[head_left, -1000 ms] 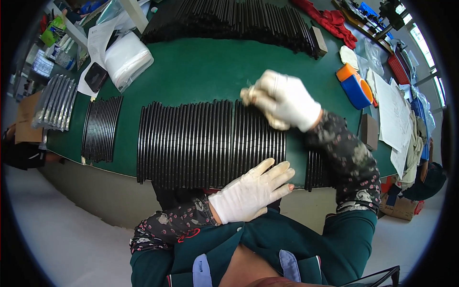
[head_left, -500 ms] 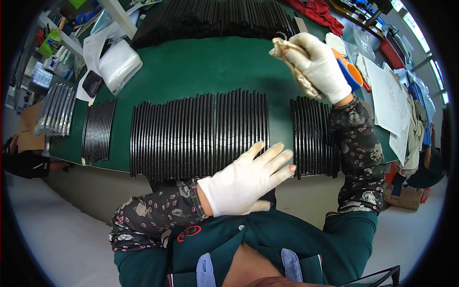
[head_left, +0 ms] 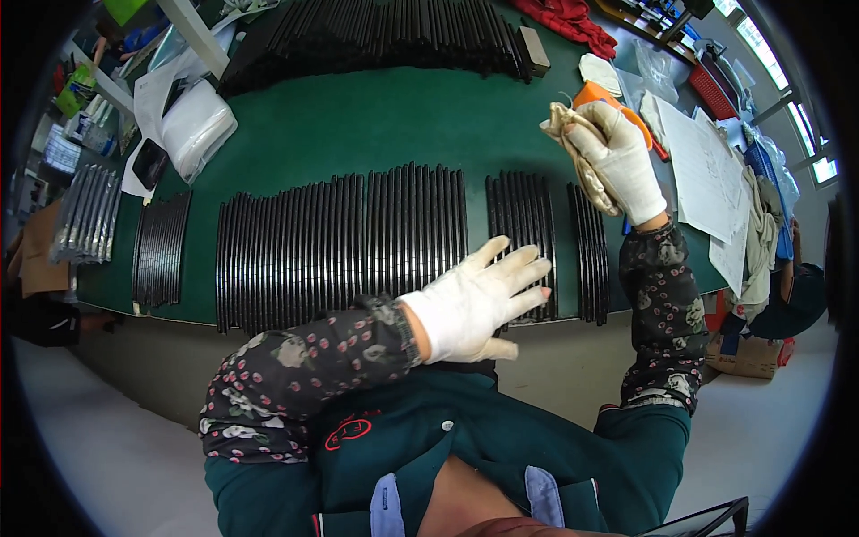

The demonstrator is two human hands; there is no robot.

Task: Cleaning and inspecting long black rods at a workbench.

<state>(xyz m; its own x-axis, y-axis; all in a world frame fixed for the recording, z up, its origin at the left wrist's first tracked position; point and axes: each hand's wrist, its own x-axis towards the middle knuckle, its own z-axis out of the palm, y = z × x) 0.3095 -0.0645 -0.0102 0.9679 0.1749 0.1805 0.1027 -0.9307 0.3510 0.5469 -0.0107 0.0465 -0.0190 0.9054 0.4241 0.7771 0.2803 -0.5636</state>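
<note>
My left hand (head_left: 488,300), in a white glove, is spread flat with fingers apart over the lower ends of a small row of black rods (head_left: 522,210). To its left lie two wider rows of black rods (head_left: 295,242) (head_left: 417,219), side by side with a thin gap between. My right hand (head_left: 617,161), also gloved, is closed on a crumpled beige cloth (head_left: 587,170) and is held above the table to the right. Below that hand lies a narrow row of rods (head_left: 588,259), apart from the others.
A large pile of black rods (head_left: 376,36) lies along the far side of the green table (head_left: 358,116). Bagged rods (head_left: 87,215), a phone (head_left: 149,166) and white plastic wrap (head_left: 199,130) are at left. Paper sheets (head_left: 707,179) and an orange object (head_left: 595,94) are at right.
Part of the right-hand row of rods now lies farther left, with a gap to the remaining narrow row. My left hand has moved up onto the rods; my right hand still grips the cloth.
</note>
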